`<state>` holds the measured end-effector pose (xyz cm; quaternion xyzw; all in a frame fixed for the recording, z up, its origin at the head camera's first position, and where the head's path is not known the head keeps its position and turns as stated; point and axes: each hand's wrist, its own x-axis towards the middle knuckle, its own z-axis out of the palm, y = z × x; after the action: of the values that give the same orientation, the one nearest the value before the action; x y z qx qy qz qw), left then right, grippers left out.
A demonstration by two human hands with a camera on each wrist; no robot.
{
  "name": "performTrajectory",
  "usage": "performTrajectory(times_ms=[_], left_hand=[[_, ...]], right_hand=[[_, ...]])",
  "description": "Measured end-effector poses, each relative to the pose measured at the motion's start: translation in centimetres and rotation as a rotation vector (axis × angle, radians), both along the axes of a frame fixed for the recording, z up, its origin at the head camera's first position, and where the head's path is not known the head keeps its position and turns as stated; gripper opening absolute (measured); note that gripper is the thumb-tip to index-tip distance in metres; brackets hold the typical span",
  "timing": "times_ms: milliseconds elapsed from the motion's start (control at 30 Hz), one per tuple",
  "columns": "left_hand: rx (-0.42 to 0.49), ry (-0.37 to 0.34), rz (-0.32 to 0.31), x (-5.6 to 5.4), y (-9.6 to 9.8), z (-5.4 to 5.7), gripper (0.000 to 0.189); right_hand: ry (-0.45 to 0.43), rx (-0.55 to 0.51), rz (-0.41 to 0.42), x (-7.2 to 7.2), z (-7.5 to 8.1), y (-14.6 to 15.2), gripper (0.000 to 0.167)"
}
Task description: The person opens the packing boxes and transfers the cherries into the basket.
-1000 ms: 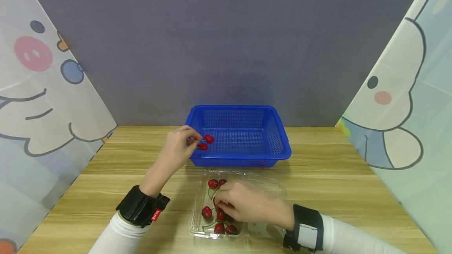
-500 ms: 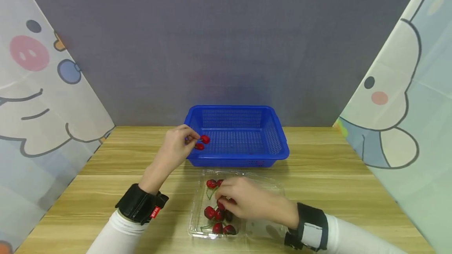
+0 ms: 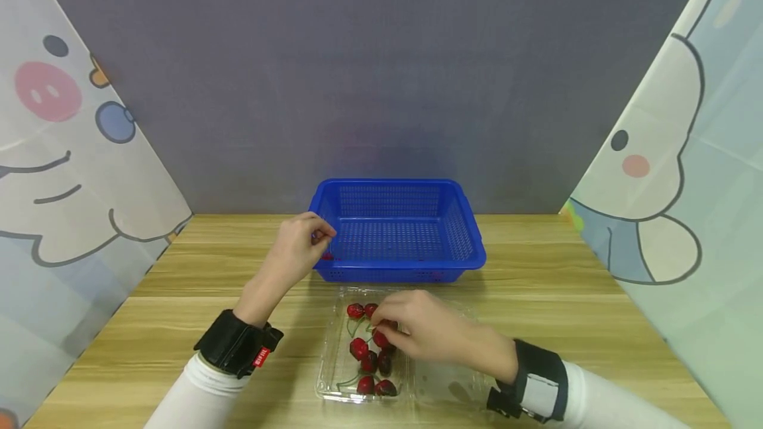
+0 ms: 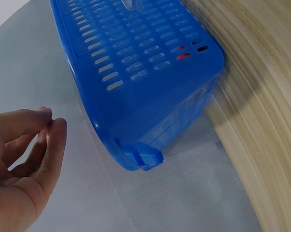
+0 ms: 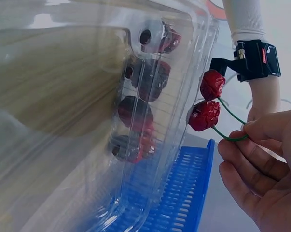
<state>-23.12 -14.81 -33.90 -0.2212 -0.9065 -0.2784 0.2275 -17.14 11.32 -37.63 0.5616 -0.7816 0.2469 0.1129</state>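
Over the left rim of the blue plastic basket, my left hand has its thumb and fingertips together with nothing between them, as the left wrist view shows. Red cherries show through the basket's slots, mostly hidden. My right hand is over the clear plastic clamshell box, pinching the joined green stems of a cherry pair. That pair of cherries dangles from the stems in the right wrist view. Several more red and dark cherries lie in the box, partly covered by my hand.
The clamshell's clear lid lies opened to the right, under my right forearm. Basket and box stand on a wood-grain table. A grey panel rises behind the basket, with cartoon-printed sheets at both sides.
My left hand has let go of its two cherries, which dropped into the basket's left side. My right hand has shifted slightly up and right with its stems.
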Motion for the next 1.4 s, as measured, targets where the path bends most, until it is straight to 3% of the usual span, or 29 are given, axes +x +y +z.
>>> performTrajectory(times_ms=[533,1033,1400], left_hand=[[-0.008,0.003,-0.027,0.2,-0.1,0.0,0.012],[-0.044,-0.037,-0.098,1.2,0.6,-0.4,0.012],[-0.056,-0.001,-0.130,2.1,1.1,-0.6,0.010]], right_hand=[[0.028,-0.055,-0.059,-0.6,1.5,1.3,0.012],[0.004,-0.099,-0.092,-1.2,2.1,1.8,0.009],[0.032,-0.173,-0.074,-1.9,2.8,1.9,0.008]])
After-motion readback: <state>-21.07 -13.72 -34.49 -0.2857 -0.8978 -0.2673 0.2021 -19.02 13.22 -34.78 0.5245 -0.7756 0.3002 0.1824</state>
